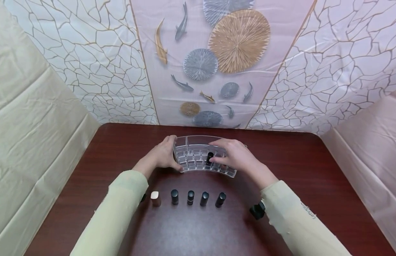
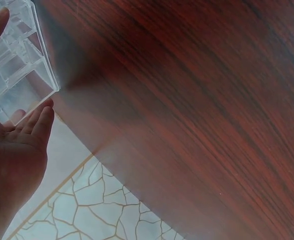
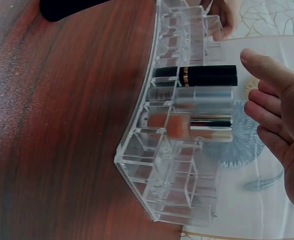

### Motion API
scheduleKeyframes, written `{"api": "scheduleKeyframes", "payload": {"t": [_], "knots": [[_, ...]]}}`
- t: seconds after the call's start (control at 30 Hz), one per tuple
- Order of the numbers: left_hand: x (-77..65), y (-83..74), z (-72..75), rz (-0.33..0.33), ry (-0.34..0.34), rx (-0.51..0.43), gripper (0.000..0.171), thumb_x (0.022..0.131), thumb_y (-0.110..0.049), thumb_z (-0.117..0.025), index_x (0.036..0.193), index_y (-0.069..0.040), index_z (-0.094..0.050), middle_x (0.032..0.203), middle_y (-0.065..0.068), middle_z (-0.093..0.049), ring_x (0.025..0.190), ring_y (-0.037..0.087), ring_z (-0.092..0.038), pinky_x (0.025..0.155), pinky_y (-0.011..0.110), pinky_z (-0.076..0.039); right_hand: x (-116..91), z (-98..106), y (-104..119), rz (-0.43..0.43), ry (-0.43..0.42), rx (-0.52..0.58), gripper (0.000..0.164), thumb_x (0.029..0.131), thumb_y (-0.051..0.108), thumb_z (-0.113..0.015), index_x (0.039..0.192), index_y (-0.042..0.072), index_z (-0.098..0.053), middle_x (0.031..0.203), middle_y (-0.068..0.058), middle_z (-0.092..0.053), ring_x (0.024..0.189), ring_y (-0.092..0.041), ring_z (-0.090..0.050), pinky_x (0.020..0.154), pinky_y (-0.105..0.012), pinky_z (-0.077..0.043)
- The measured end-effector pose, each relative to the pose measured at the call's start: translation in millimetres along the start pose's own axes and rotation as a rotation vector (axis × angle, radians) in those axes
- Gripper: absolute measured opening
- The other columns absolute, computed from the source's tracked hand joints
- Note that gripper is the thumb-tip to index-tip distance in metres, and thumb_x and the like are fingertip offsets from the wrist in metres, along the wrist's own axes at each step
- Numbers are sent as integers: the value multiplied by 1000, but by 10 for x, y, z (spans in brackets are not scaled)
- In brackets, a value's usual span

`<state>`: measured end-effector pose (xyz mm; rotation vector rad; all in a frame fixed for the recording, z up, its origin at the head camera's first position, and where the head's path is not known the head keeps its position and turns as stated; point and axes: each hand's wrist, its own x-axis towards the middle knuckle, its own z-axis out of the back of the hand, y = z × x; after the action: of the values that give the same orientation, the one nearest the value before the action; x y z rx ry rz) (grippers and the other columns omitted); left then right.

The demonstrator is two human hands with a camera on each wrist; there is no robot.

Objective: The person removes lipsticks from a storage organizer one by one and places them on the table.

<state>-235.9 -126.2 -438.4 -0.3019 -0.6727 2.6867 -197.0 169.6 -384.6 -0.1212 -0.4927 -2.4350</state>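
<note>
A clear acrylic lipstick organizer (image 1: 198,164), curved and split into small compartments, stands toward the back of the table. My left hand (image 1: 165,153) holds its left end, thumb at the front corner and fingers behind. Upright in the front row is a black lipstick (image 3: 212,76) with a gold band. Beside it stand a silvery clear tube (image 3: 204,98) and a peach tube (image 3: 177,126) with a shiny cap. Over these tubes hovers my right hand (image 1: 237,153), fingers loosely extended and, in the right wrist view, apart from their tops.
Nearer on the dark red wood table (image 1: 198,234) stands a row of several tubes: a brown one with a cream cap (image 1: 155,198) at the left, then black tubes (image 1: 190,197). Patterned cloth (image 1: 201,96) rises behind the table's back edge.
</note>
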Motion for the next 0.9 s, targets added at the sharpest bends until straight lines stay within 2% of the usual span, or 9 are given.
{"api": "scheduleKeyframes", "payload": {"t": [0.13, 0.47, 0.9], "knots": [[0, -2, 0, -12, -6, 3, 128, 65, -43, -103, 159, 1, -29, 155, 21, -45, 138, 37, -54, 115, 50, -46, -1, -44, -21, 4, -13, -2, 53, 91, 31, -87, 134, 3, -72, 132, -14, -74, 124, -33, -70, 101, -53, -56], [6, -4, 10, 1, 12, -5, 129, 66, -43, -102, 161, 1, -26, 158, 20, -44, 141, 35, -52, 117, 50, -44, -5, -184, -104, 90, -50, -58, 38, 91, 26, -87, 121, 4, -79, 118, -12, -78, 112, -30, -74, 97, -50, -58], [-3, 9, -9, 4, 7, -13, 127, 67, -43, -102, 161, -1, -27, 157, 19, -44, 140, 34, -52, 117, 49, -44, 27, -288, -107, 101, -55, -49, 32, 92, 20, -85, 119, 2, -79, 115, -14, -79, 108, -32, -76, 93, -50, -60]]}}
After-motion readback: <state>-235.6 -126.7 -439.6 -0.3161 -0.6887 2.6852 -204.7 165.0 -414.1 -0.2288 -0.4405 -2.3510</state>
